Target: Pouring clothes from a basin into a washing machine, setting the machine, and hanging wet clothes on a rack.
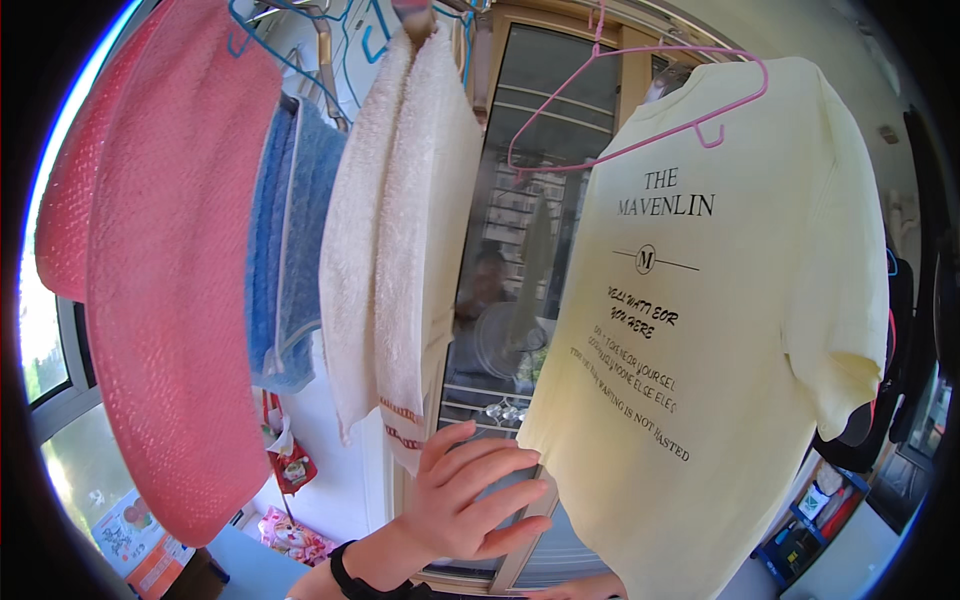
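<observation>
My left hand is raised in the lower middle, a black band on its wrist. Its fingers are spread, and one fingertip meets or nearly meets the side edge of a pale yellow T-shirt. Black printed writing covers the shirt, which hangs upright on the right. A pink hanger with nothing on it hangs in front of the shirt's upper part. Only a sliver of my right hand shows at the bottom edge, partly behind the shirt's hem; its fingers cannot be made out.
A white towel, a blue towel and a large pink towel hang on the left among blue hangers. Behind stands a glass sliding door. A printed box sits lower left, a blue shelf lower right.
</observation>
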